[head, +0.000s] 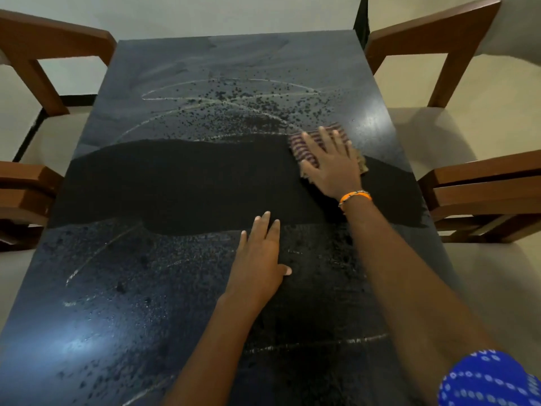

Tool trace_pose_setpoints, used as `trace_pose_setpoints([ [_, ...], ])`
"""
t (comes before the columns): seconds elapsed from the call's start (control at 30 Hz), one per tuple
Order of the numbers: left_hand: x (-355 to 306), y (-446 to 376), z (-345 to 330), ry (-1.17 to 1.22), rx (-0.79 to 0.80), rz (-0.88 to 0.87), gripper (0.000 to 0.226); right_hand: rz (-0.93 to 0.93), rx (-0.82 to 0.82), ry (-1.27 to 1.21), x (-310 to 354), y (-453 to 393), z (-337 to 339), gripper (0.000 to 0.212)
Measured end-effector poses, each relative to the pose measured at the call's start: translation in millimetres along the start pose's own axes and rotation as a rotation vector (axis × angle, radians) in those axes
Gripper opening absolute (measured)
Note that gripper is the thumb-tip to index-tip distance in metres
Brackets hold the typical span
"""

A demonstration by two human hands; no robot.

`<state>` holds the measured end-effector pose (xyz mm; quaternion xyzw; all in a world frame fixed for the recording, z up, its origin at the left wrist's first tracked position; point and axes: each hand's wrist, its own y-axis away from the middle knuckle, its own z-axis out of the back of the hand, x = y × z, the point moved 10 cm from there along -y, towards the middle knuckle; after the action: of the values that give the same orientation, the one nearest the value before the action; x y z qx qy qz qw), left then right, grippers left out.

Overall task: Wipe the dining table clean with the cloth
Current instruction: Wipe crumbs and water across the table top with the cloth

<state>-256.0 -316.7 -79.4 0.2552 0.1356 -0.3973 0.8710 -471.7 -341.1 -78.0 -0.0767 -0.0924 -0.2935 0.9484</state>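
Overhead, from the head camera, a person is leaning over a dark dining surface (164,288) whose top is showing pale curved streaks, scattered dark specks and beads of moisture. Across the middle a broad matte band (181,183) is running from the left edge to the right edge, looking darker and duller than the glossy areas above and below it. At the right end of that band the right hand (330,162) is lying flat with its fingers spread, pressing down on a striped cloth (304,148); the cloth is showing purple and tan stripes past the fingertips and thumb, and a tan corner is poking out on the hand's far side. An orange bracelet (354,197) is circling the right wrist, and a blue patterned sleeve (486,379) is showing at the lower right corner. Nearer the camera, the left hand (260,259) is resting palm down on the bare surface just below the matte band, fingers straight and close together, thumb out to the side, holding nothing. Brown wooden chairs (480,189) are standing at both long sides of the surface, over a pale floor (483,273).
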Motion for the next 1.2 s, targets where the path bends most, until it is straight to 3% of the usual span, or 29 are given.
trace_pose_setpoints([
  [0.17, -1, -3, -6, 0.095, 0.023, 0.050, 0.091, -0.262, -0.056, 0.007, -100, 18, 23, 0.057],
  [0.4, 1, -5, -2, 0.117, 0.041, 0.089, 0.093, -0.329, -0.070, 0.000, -106, 45, 31, 0.057],
  [0.63, 1, -5, -2, 0.109, 0.029, 0.080, 0.093, -0.359, -0.082, 0.045, -111, 126, 41, 0.057],
  [0.9, -1, 8, 3, 0.123, -0.039, 0.006, 0.082, -0.410, -0.046, 0.069, -71, 159, 30, 0.061],
  [1.2, 61, 41, 47, 0.166, -0.157, 0.027, 0.069, -0.292, -0.003, 0.032, 64, 134, -3, 0.063],
])
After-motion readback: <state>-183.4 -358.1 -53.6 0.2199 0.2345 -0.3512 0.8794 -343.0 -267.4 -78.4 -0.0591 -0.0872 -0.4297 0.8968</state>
